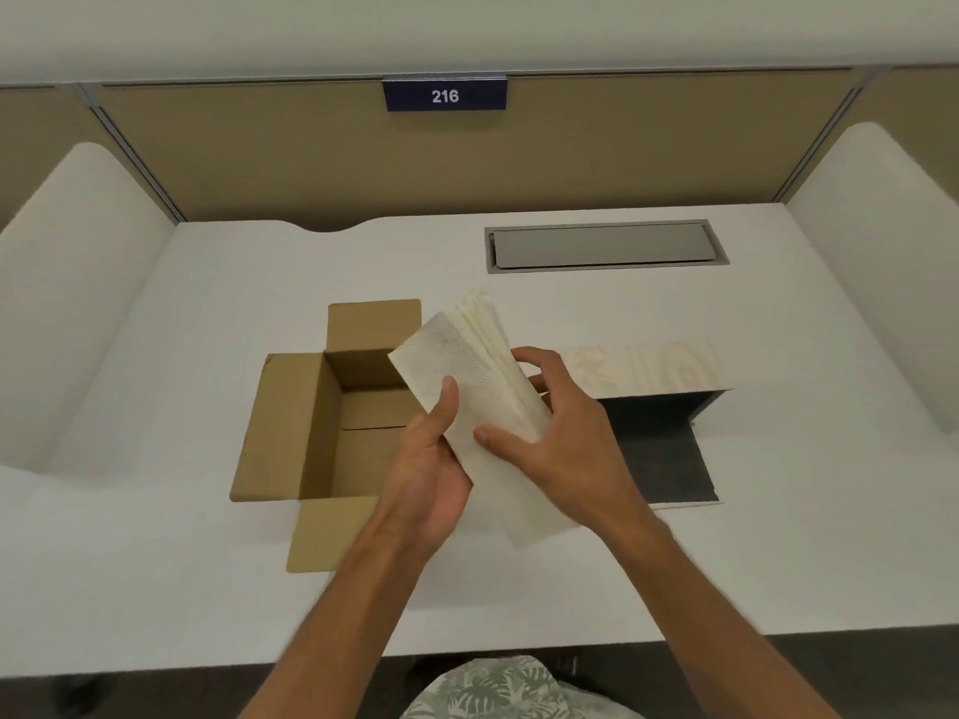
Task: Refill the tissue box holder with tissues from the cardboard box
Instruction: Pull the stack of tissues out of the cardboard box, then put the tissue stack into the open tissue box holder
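Observation:
A thick stack of white folded tissues (467, 371) hangs tilted above the desk, held by both hands. My left hand (430, 474) grips its lower left side, thumb on top. My right hand (565, 438) clasps the right edge, fingers spread over the folds. The open cardboard box (332, 422) lies to the left, its flaps spread and its visible inside bare. To the right lies the tissue box holder (669, 402), with a pale patterned wooden face and a dark open inside, partly hidden by my right hand.
The white desk (155, 563) is bounded by white side wings and a tan partition with a blue sign reading 216. A grey metal cable hatch (604, 246) is set into the desk at the back right. The desk's front edge runs near my body.

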A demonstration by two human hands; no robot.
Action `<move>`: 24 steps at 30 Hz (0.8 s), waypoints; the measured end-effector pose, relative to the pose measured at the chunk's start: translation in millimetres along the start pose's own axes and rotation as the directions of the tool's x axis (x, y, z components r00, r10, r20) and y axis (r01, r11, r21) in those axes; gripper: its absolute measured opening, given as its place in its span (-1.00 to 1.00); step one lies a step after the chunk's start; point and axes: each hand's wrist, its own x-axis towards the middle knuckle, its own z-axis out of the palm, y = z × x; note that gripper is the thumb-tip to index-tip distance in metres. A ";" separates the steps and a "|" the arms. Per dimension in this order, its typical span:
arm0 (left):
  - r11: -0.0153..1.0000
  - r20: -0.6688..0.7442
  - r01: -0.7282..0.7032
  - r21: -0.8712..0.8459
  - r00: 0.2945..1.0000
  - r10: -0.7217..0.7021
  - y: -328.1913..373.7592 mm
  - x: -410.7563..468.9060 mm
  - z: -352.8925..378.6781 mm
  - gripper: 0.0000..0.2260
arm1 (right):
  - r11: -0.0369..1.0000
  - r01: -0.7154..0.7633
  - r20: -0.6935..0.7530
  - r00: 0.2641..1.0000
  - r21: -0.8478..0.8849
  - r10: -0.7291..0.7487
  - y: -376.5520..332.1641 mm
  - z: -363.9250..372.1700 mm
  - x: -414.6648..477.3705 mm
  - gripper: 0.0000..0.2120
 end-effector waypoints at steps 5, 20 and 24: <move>0.996 -0.005 0.004 -0.093 1.000 -0.004 -53.1 1.9 20.4 -0.62 | 0.988 0.055 0.080 0.996 -0.144 -0.044 24.4 -41.3 -16.8 -0.31; 0.440 -0.111 0.068 0.895 0.991 0.072 -148.0 2.5 -26.5 0.01 | 0.716 0.402 0.420 0.892 -0.571 -0.166 164.8 -102.4 -58.7 -0.38; 0.212 -0.004 -0.014 0.977 0.997 0.082 -174.6 1.8 -32.7 -0.11 | 0.658 0.420 0.452 0.882 -0.625 -0.134 192.3 -101.6 -69.8 -0.38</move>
